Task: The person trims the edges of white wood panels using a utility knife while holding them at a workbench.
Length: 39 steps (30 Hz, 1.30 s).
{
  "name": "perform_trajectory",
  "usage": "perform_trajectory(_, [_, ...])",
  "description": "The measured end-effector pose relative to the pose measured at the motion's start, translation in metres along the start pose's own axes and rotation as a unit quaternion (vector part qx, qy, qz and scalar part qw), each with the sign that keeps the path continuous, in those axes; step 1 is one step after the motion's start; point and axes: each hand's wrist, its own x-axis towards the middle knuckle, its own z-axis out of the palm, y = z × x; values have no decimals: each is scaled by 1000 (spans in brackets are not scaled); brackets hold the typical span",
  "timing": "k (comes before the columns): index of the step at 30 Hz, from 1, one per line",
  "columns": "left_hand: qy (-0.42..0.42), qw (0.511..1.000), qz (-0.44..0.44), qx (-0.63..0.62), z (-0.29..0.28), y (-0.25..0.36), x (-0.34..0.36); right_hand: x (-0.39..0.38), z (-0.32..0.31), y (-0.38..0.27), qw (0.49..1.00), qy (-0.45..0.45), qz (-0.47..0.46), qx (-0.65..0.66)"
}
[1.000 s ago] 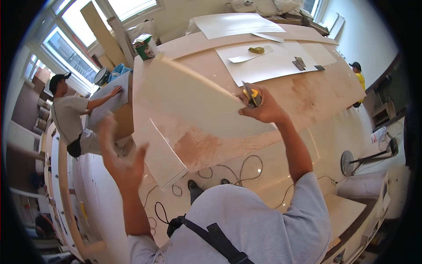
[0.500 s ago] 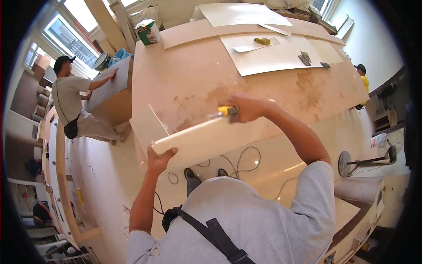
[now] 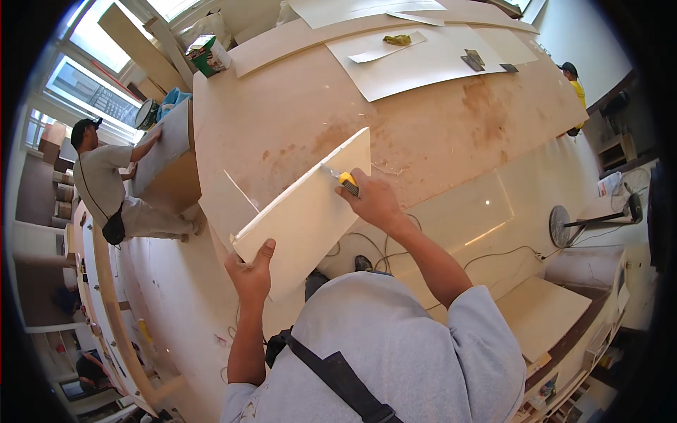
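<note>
A flat white board (image 3: 303, 201) is held up at a slant before me, its long narrow edge facing upward and its far end raised over the table. My left hand (image 3: 250, 276) grips the near left corner, thumb on the broad face and fingers behind. In my right hand (image 3: 379, 203) is a yellow and black utility knife (image 3: 348, 183), closed fingers wrapped round its handle. Its blade meets the board's upper edge about midway along; whether it bites in cannot be told.
A large pinkish-brown work table (image 3: 275, 106) carries white sheets (image 3: 374, 77), a yellowish cloth (image 3: 396, 40) and dark blocks (image 3: 473, 60). A green box (image 3: 207, 56) stands at its far left corner. Cables (image 3: 504, 249) lie on the floor. One co-worker (image 3: 106, 169) stands left, another (image 3: 575, 92) far right.
The board's far end has swung upward and away, so it slants more steeply. My right hand has drawn the knife nearer to me, from the board's far end to its middle.
</note>
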Motion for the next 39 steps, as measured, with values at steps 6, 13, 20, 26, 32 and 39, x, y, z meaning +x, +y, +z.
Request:
perform_trajectory(6, [2,999,11,30,5,9,-8,5,-4,-12,998,12,-64,-13])
perform_trajectory(13, [17,999,29,39,6,7,-15,17,-3,6,996,1,-55,-72])
perform_trajectory(20, [-14,998,53,42,0,-5,-16,33,18,68,989,57,-16,-135])
perform_trajectory(26, [-6,990,69,123,-20,-8,-18,35,-17,187,940,44,259,-216])
perform_trajectory(32, [-18,994,17,103,-36,-1,-17,-41,-40,193,951,153,210,-168])
perform_trajectory(39, [-68,985,100,126,-32,7,-13,-60,15,52,989,133,62,-2])
